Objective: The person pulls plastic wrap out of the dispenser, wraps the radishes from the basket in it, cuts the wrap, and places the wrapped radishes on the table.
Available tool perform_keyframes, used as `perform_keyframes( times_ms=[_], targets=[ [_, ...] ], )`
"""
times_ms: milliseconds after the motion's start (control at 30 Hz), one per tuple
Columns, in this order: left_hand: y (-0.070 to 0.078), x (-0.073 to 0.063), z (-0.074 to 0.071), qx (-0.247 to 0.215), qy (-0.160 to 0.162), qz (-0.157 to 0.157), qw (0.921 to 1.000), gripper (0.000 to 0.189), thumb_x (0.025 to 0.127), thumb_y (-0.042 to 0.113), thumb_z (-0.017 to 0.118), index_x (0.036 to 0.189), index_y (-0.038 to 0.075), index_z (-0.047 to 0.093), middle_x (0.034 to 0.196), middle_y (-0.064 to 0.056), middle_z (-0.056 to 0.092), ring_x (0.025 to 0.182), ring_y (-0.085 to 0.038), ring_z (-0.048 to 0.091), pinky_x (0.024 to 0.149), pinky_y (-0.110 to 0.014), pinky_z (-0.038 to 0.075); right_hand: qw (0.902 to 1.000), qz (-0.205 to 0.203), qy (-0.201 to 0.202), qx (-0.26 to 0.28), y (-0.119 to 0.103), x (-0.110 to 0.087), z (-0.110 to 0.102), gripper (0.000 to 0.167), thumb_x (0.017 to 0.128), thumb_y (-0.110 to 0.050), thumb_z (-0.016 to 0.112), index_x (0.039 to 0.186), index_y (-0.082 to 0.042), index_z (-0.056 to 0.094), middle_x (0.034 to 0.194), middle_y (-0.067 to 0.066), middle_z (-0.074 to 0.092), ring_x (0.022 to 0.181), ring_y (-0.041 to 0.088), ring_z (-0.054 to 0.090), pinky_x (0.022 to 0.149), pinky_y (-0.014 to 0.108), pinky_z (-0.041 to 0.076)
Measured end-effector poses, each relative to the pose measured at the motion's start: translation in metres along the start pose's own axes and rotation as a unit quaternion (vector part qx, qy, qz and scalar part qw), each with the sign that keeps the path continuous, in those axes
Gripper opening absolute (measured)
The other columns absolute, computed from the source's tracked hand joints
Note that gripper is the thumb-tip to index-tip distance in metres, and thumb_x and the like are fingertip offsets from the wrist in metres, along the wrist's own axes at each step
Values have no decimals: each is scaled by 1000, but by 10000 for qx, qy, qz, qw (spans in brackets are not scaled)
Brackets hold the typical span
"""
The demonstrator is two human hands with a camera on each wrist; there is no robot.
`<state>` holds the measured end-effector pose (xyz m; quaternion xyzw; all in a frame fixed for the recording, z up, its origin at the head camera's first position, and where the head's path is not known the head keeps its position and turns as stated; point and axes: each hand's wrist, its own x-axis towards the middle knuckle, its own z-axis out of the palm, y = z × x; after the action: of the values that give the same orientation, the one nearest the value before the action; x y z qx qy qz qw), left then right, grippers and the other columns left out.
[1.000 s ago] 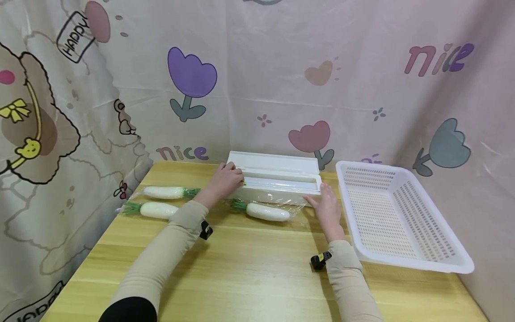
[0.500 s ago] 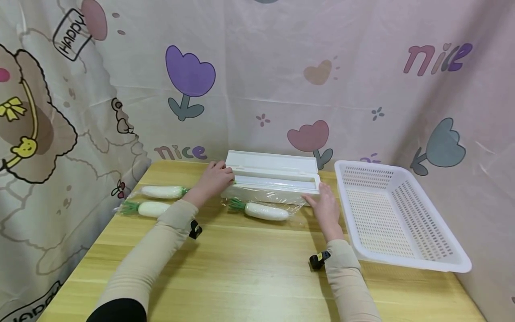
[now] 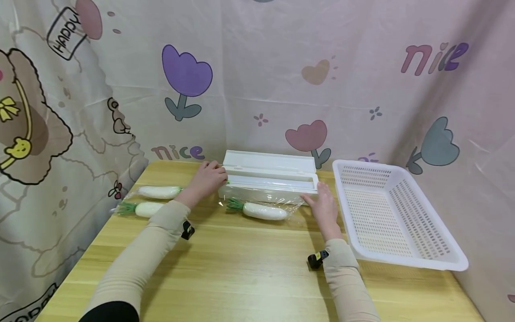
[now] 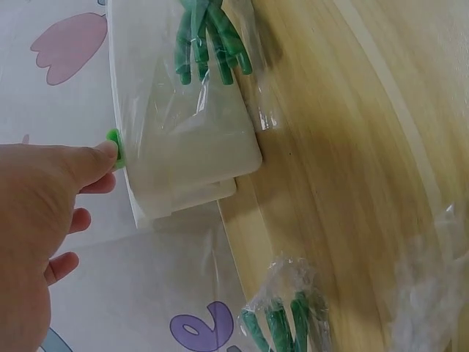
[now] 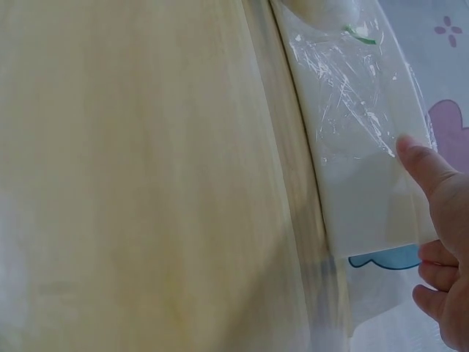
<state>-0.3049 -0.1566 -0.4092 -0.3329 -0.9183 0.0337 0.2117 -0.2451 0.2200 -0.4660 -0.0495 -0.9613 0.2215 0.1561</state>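
Note:
A white cling film dispenser [image 3: 241, 194] stands at the back of the table with its lid [image 3: 269, 162] raised. At its left end my left hand [image 3: 206, 180] pinches a small green slide cutter [image 4: 115, 149] between thumb and fingers. My right hand [image 3: 325, 208] holds the right end, thumb [image 5: 421, 163] on the front upper edge and fingers curled by the end face. Clear film [image 5: 344, 95] hangs over the dispenser's front. In front of it lies a white radish [image 3: 265, 211] with green stems, under the film.
Two film-wrapped white radishes, a far one [image 3: 158, 192] and a near one [image 3: 147, 209], lie at the table's left, partly behind my left arm. A white slotted plastic basket [image 3: 354, 214] stands to the right. A printed curtain [image 3: 249, 67] hangs behind the wooden table [image 3: 249, 268].
My left hand has slid left along the dispenser's front edge to its left end, with the green slide cutter. The right hand keeps its hold on the right end.

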Motion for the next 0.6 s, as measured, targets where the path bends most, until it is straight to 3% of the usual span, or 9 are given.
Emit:
perform_keyframes(
  times_ms=[333, 600],
  targets=[
    [-8, -10, -6, 259, 51, 130, 9996, 5, 88, 20, 68, 90, 18, 72, 92, 3, 67, 97, -24, 54, 88, -46, 44, 10000, 51, -76, 7, -6, -1, 4, 89, 85, -55, 65, 147, 1, 35, 155, 20, 33, 145, 38, 31, 118, 51, 28],
    [-16, -12, -7, 480, -357, 35, 9982, 11, 88, 15, 68, 97, 18, 72, 100, 4, 69, 100, -25, 53, 95, -51, 45, 9996, -21, -137, -261, -8, 0, -1, 88, 87, -54, 64, 146, 4, 35, 154, 22, 33, 145, 40, 29, 119, 50, 26]
  ],
)
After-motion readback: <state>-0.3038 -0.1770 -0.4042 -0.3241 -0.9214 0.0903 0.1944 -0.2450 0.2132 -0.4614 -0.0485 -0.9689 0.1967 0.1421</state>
